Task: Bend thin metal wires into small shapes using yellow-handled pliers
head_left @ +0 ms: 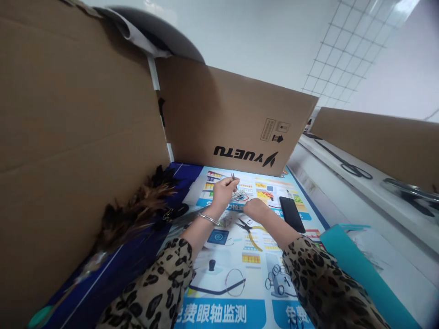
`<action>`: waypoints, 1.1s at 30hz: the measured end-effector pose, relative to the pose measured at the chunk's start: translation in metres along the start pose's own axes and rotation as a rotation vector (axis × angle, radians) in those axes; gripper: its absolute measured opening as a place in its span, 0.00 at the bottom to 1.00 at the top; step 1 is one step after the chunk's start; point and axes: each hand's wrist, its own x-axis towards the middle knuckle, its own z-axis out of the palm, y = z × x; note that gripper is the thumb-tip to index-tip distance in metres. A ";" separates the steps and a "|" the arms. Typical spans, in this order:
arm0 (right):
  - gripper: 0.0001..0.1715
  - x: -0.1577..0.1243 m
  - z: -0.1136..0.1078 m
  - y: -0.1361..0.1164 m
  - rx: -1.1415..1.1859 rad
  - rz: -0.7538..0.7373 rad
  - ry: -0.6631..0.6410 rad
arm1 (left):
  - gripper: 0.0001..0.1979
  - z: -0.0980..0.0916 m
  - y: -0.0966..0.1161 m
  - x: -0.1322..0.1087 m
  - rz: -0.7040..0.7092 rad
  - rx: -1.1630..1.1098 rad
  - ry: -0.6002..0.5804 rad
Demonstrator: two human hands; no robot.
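Note:
My left hand (224,191) is closed in a pinch, with thin dark metal pieces (233,176) sticking up from its fingertips; their exact kind is too small to tell. Just below those fingers is a small bunch of thin silvery wire-like pieces (238,195). My right hand (255,209) is curled closed to the right of this bunch, and its fingertips are hidden, so I cannot make out what they hold. Close under the hands lie pliers (253,235) with yellow handles, their jaws apart. A silver bracelet (209,219) circles my left wrist.
A black phone (291,214) lies right of my right hand. Brown feathers (137,205) line the left side. Cardboard panels (240,114) stand behind and left. A teal box (363,269) is at right, and scissors (355,170) rest on a white ledge (329,160).

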 end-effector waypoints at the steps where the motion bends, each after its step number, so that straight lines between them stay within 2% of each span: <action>1: 0.10 0.003 0.000 -0.001 -0.003 0.001 -0.011 | 0.14 -0.005 0.002 0.004 0.000 -0.009 0.017; 5: 0.05 0.015 0.000 0.000 0.000 0.041 -0.061 | 0.15 -0.023 0.012 0.017 -0.013 -0.121 0.076; 9: 0.14 0.023 0.005 0.011 0.044 0.128 -0.082 | 0.15 -0.027 0.022 0.017 -0.040 -0.184 0.075; 12: 0.13 0.018 0.011 0.021 0.101 0.199 -0.050 | 0.14 -0.025 0.024 0.014 -0.026 -0.211 0.034; 16: 0.06 0.002 0.017 0.032 0.207 0.292 0.076 | 0.13 -0.018 0.019 0.013 -0.033 -0.165 -0.042; 20: 0.07 -0.013 0.018 0.033 0.335 0.391 0.244 | 0.15 -0.005 0.004 0.004 -0.079 -0.047 -0.115; 26: 0.12 -0.024 0.021 0.013 0.533 0.432 0.453 | 0.15 0.020 -0.015 -0.025 -0.099 0.070 -0.275; 33: 0.10 -0.028 0.030 -0.005 0.671 0.472 0.584 | 0.14 0.028 -0.019 -0.036 -0.052 0.136 -0.396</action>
